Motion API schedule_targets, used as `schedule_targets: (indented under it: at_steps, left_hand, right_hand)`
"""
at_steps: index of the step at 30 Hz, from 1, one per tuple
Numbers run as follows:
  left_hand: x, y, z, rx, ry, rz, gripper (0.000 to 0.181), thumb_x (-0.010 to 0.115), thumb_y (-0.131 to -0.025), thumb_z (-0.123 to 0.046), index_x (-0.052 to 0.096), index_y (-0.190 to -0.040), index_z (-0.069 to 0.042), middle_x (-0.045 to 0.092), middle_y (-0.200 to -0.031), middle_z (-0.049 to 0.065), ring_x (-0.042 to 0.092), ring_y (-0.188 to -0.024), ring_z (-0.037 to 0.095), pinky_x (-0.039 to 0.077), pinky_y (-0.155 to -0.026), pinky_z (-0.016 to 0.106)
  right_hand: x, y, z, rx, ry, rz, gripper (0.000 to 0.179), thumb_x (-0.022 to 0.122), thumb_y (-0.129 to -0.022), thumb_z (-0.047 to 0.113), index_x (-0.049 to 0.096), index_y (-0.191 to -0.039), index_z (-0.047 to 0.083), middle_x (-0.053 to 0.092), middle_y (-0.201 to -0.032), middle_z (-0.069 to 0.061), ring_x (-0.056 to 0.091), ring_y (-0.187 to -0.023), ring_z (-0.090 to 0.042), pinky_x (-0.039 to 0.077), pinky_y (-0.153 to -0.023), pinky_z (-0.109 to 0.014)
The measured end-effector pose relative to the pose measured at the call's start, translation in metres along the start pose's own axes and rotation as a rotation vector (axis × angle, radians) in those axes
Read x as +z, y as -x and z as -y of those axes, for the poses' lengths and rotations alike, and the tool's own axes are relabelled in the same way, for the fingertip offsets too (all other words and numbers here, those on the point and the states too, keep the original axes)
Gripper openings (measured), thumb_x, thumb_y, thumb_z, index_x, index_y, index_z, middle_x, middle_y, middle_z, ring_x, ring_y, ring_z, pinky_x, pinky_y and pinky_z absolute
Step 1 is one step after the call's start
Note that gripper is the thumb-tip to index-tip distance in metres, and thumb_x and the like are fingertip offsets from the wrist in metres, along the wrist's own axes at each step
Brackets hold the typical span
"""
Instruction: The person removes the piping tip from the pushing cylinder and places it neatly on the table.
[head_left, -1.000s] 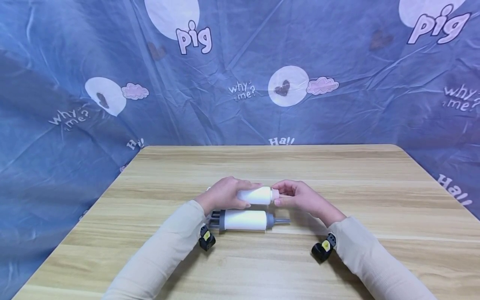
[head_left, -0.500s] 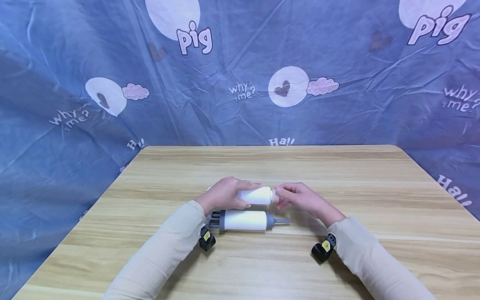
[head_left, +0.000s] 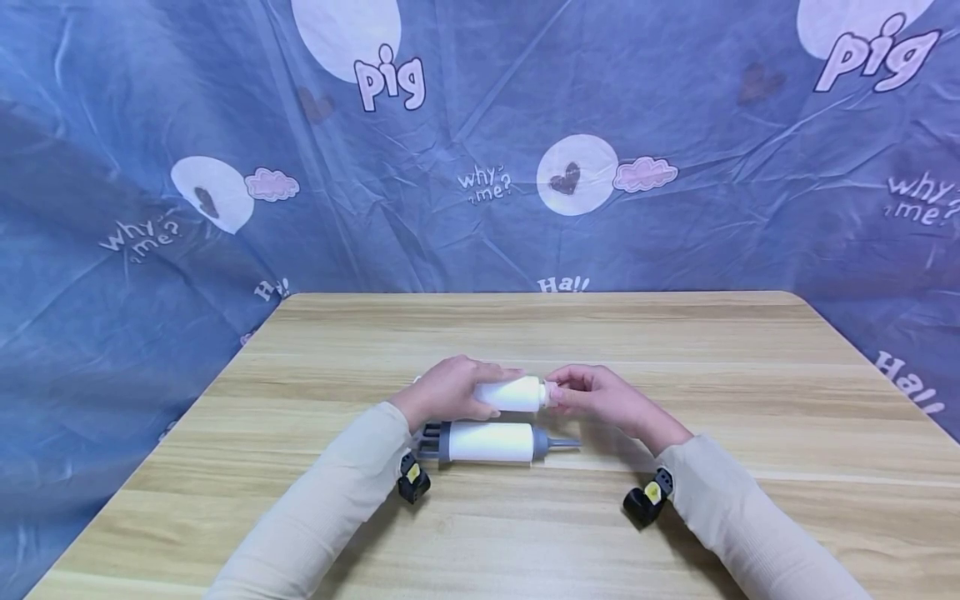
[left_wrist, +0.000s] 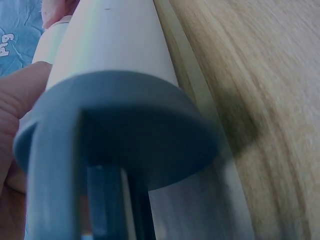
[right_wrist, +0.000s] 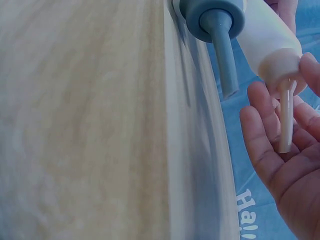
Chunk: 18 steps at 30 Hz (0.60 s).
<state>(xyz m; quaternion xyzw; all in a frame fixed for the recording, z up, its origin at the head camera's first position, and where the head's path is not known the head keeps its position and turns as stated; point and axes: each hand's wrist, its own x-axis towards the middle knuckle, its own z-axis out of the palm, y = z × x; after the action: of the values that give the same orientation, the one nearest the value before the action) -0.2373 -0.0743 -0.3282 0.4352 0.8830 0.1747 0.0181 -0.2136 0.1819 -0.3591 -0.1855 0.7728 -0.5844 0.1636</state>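
Note:
A white hand pump (head_left: 510, 393) with a pale pink nozzle end lies crosswise on the wooden table. My left hand (head_left: 447, 390) grips its barrel from above, hiding the handle end. At the other end my right hand (head_left: 603, 398) pinches the pale cap (right_wrist: 281, 67) between thumb and fingers. From that cap a thin pale nozzle (right_wrist: 286, 117) points down toward the right palm in the right wrist view. A second pump, white with grey ends (head_left: 491, 442), lies parallel on the near side, untouched. Its grey end (left_wrist: 125, 115) fills much of the left wrist view.
The wooden table (head_left: 480, 533) ends at a blue printed cloth (head_left: 450, 242) hanging behind it. Black wrist cameras (head_left: 642, 503) stick out below both sleeves. The grey pump's nozzle (right_wrist: 225, 60) points toward the right forearm's side.
My right fingers shift round the pale cap: the thumb swings up on top, then back to the near side. The left hand and both pumps stay about where they were.

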Motion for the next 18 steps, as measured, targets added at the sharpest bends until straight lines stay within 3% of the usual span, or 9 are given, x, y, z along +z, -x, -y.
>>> schedule_targets:
  at_steps: [11, 18]
  left_hand:
    - [0.0016, 0.0023, 0.0059, -0.017, 0.022, 0.019, 0.061, 0.074, -0.077, -0.022, 0.051, -0.133, -0.021, 0.055, -0.131, -0.001, 0.057, -0.113, 0.019, 0.044, -0.095, 0.032]
    - [0.0030, 0.0016, 0.0071, -0.009, -0.055, 0.043, 0.061, 0.072, -0.079, -0.023, 0.049, -0.135, -0.018, 0.055, -0.131, 0.001, 0.057, -0.114, 0.021, 0.044, -0.096, 0.034]
  right_hand:
    - [-0.0016, 0.0001, -0.0028, -0.012, 0.079, -0.038, 0.040, 0.066, -0.085, 0.019, 0.056, -0.115, -0.004, 0.064, -0.094, -0.008, 0.060, -0.089, -0.021, 0.048, -0.082, -0.029]
    - [-0.0030, 0.0010, -0.0060, -0.009, 0.127, -0.061, 0.041, 0.068, -0.082, 0.018, 0.057, -0.115, -0.003, 0.064, -0.094, -0.009, 0.059, -0.088, -0.019, 0.047, -0.082, -0.030]
